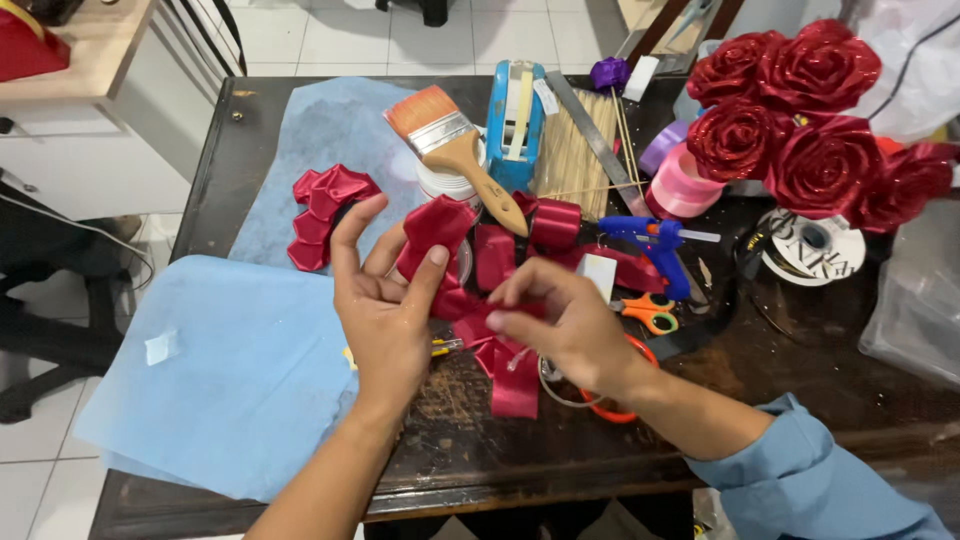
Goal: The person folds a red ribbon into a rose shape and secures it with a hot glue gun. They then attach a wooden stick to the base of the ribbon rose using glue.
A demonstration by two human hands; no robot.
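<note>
Two hands (385, 300) (560, 320) – one ribbon piece (435, 240), five roses (800, 120).

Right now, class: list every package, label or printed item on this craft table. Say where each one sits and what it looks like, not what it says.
Ribbon spool: right side, below the red roses; round white face with dark print.
Tape dispenser: top centre, upright, blue, with a small white tag.
Clear plastic bag: far right edge; contents unclear.
White tag: centre, small and rectangular, beside the blue glue gun.
</note>
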